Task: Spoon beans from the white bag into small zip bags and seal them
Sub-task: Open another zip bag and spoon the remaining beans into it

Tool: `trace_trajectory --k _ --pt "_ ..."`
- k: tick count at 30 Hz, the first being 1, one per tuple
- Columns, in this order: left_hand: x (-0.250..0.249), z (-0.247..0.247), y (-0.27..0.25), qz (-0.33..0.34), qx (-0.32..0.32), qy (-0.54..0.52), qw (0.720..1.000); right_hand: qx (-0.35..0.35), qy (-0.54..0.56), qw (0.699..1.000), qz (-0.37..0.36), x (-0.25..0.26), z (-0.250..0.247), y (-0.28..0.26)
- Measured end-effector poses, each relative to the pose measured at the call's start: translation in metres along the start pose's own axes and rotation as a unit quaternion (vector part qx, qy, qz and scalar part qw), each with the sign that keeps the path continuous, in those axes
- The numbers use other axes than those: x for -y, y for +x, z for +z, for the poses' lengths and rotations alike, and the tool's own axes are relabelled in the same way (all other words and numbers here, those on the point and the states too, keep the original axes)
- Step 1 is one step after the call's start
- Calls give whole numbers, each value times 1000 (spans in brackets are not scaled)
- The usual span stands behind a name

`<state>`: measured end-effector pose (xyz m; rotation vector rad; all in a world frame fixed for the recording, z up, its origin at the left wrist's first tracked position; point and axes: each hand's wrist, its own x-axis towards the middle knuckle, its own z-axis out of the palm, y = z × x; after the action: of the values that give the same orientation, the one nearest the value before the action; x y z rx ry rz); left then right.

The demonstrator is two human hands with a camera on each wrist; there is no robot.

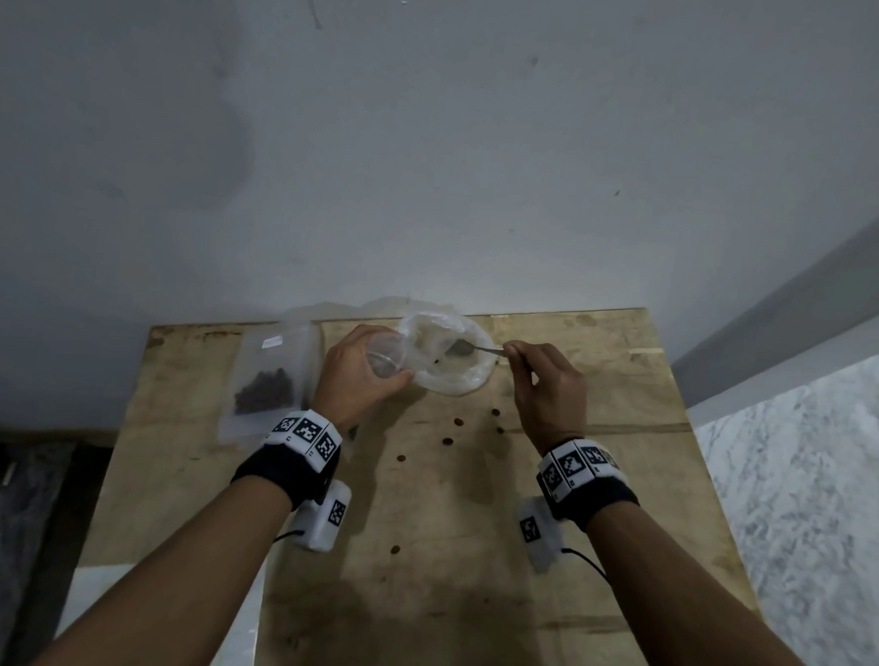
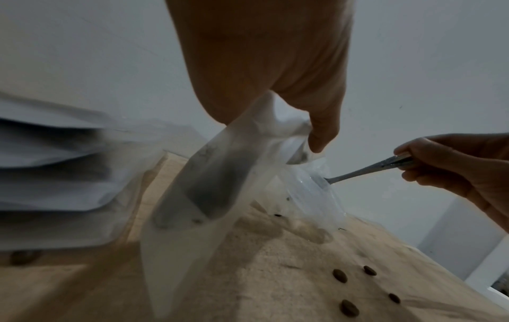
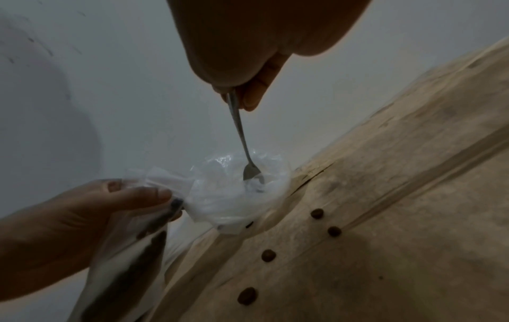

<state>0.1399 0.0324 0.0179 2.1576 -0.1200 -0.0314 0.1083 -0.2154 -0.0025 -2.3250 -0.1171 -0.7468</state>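
The white bag [image 1: 452, 380] sits rolled open at the far edge of the wooden board, almost empty with a bean or two inside. My left hand [image 1: 360, 374] grips a small clear zip bag [image 1: 387, 361] by its mouth, right beside the white bag's left rim; the zip bag [image 2: 203, 191] hangs down with dark beans inside. My right hand [image 1: 542, 385] pinches the handle of a metal spoon [image 1: 465, 348], whose bowl [image 3: 252, 174] dips into the white bag [image 3: 234, 196].
A filled zip bag of beans [image 1: 267, 389] lies flat to the left on the wooden board [image 1: 595, 522]. Several loose beans [image 1: 449, 441] are scattered over the board's middle. A grey wall stands just behind the board; marble floor shows to the right.
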Motion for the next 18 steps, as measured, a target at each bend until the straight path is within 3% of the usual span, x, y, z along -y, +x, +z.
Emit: trace_trajectory --k 4,12,18 --pt "3 0 1 2 -5 2 1000 10 11 1000 19 -5 2 -5" --pt "-1 1 0 13 -10 7 1000 -57 53 995 65 -3 -7 -8" --pt "-2 3 1 10 6 2 1000 -49 71 992 89 -1 -3 -7"
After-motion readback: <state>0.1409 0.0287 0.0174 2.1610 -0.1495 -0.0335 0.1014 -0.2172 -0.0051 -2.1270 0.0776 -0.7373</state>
